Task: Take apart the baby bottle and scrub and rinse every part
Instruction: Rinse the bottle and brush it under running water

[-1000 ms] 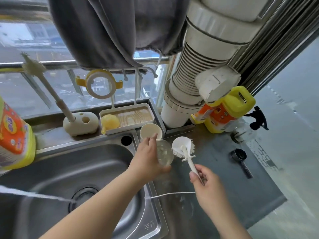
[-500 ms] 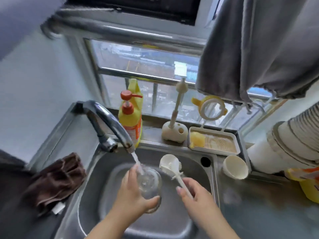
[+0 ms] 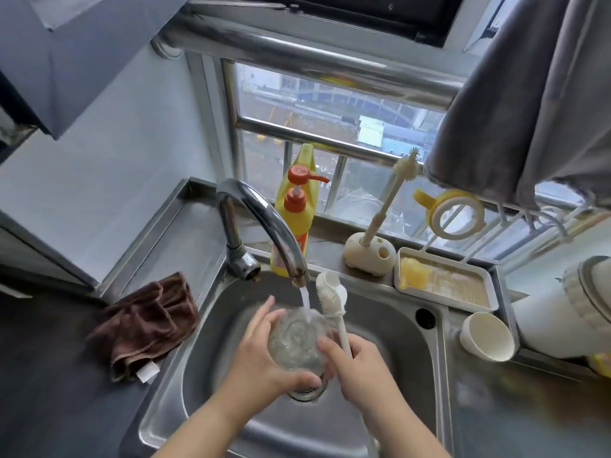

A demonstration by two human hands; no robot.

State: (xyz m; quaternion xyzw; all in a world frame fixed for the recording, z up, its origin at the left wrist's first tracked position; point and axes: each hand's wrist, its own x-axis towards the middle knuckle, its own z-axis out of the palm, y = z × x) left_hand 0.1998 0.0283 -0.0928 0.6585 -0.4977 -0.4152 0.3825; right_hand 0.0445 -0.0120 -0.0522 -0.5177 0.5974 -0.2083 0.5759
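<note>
**Bottle body under the running tap, brush in the other hand**

Watching the head cam here. My left hand point(image 3: 261, 361) has its grip wrapped around the clear bottle body point(image 3: 296, 342), fingers curled over the far side and thumb along the bottom edge. It's over the middle of the sink point(image 3: 390, 328), and the stream from the faucet point(image 3: 264, 223) lands right on the bottle's top edge. Can't tell through the blur and water which way the opening faces.

My right hand point(image 3: 360, 371) is just beside it at 3 o'clock, grip closed around the handle of the white bottle brush point(image 3: 330, 300). The brush head points up toward 12 o'clock, just right of the spout and touching or nearly touching the bottle's upper right edge.

On the ledge at about 1 o'clock: a second brush in its stand point(image 3: 370, 256), a tray point(image 3: 444, 282) with a yellow nipple-looking piece point(image 3: 411, 274), and a yellow-handled ring point(image 3: 454, 214) propped above it. A cream cap point(image 3: 486, 335) lies on the surface at 3 o'clock. Yellow pump bottle point(image 3: 296, 213) behind the faucet, brown cloth point(image 3: 145, 325) at 9 o'clock.
</note>
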